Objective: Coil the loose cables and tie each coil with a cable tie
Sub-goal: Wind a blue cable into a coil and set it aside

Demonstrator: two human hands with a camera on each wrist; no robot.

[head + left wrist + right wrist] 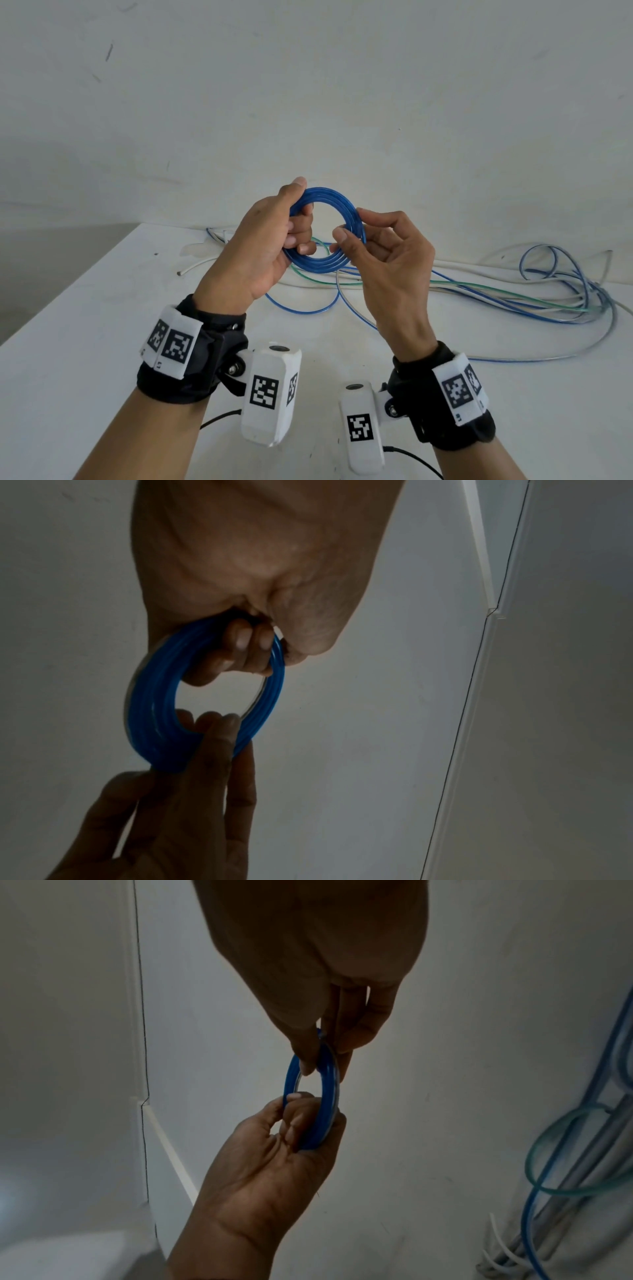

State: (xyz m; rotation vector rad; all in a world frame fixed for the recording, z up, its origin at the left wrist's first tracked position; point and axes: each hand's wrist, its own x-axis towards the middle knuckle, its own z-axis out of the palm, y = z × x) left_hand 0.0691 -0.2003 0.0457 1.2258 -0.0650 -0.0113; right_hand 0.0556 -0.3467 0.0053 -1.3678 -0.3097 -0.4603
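Observation:
A blue cable coil [323,230] of several tight loops is held up above the white table [102,325]. My left hand [274,236] grips its left side, fingers curled through the ring and thumb over the top. My right hand [363,236] pinches the coil's right side between thumb and fingers. The left wrist view shows the coil [154,696] with my left fingers [246,642] through it and my right fingers [219,731] on its far side. In the right wrist view the coil [329,1080] is seen edge-on between both hands. I see no cable tie on the coil.
Loose cables [513,298] in blue, green and white lie tangled across the table behind and right of my hands, with a blue strand [301,308] curving under them. White cable ends [198,267] lie at the back left. A white wall stands behind the table.

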